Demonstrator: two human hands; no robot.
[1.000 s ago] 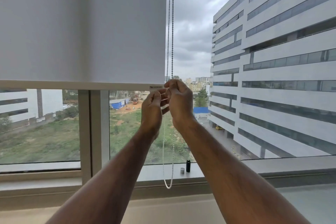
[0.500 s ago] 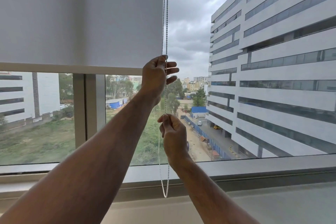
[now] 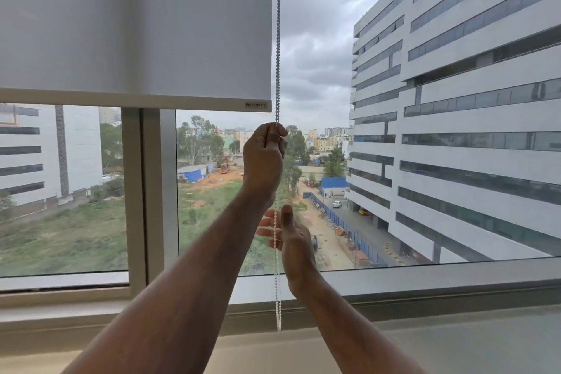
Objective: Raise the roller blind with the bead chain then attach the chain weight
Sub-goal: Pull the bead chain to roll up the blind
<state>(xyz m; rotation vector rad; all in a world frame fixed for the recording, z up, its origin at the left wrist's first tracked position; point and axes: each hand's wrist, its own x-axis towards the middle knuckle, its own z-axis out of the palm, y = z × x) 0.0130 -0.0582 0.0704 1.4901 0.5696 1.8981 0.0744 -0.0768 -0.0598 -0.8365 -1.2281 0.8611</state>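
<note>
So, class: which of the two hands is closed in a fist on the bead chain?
The left hand, the upper one, just below the blind's bottom bar. The right hand sits lower with fingers spread loosely around the bead chain.

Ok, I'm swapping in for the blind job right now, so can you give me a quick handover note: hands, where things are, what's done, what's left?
Left hand: closed on the bead chain, just under the blind's bottom bar.
Right hand: lower on the chain, fingers open, the chain running across them.
Chain: hangs at the right edge of the roller blind; its loop ends near the sill.
Done: blind partly raised, lower glass uncovered.
Left: keep pulling to raise it; attach the chain weight, which is not visible in this view.
</note>
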